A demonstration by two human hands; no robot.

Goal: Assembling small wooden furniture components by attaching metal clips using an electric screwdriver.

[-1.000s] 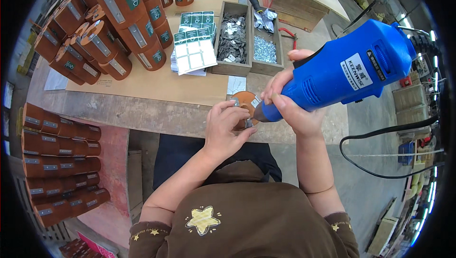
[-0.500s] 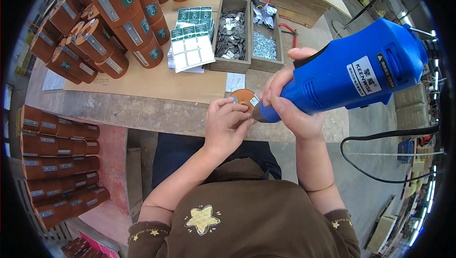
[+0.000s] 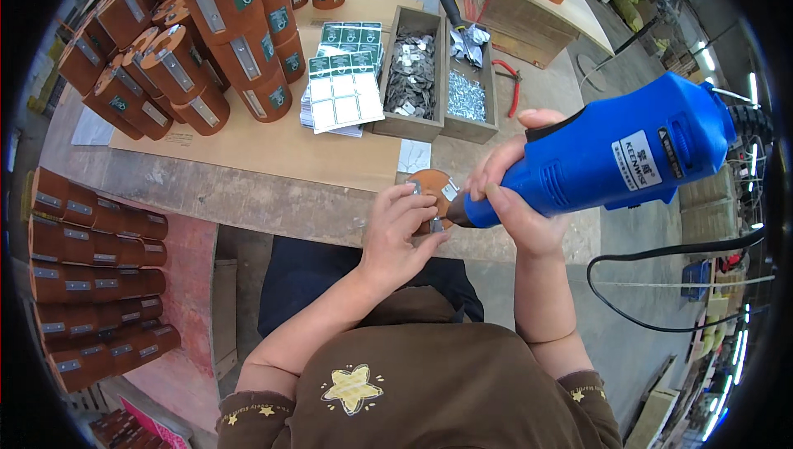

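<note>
At the near edge of the bench, my left hand [image 3: 400, 226] grips a round orange-brown piece [image 3: 429, 185]. Small metal tabs show on the piece's top, one by my fingers and another beside my thumb. My right hand [image 3: 524, 209] is wrapped round the front of a blue corded power screwdriver [image 3: 582, 164]. Its dark nose points left and down at the right side of the round piece, close to my left fingertips. Whether the tip touches the piece cannot be made out.
Behind my hands stand wooden boxes of flat metal tabs [image 3: 410, 77] and small screws [image 3: 467, 95]. Label sheets [image 3: 343, 94] lie left of them, red-handled pliers [image 3: 515, 90] right. Brown cylinders [image 3: 219, 3] are stacked at far left, more [image 3: 99, 280] below. A black cable [image 3: 603, 259] hangs at right.
The power screwdriver has tilted, its rear end now lower. The round piece shows more of its face, with a metal tab visible by my left thumb. The whole view has shifted slightly.
</note>
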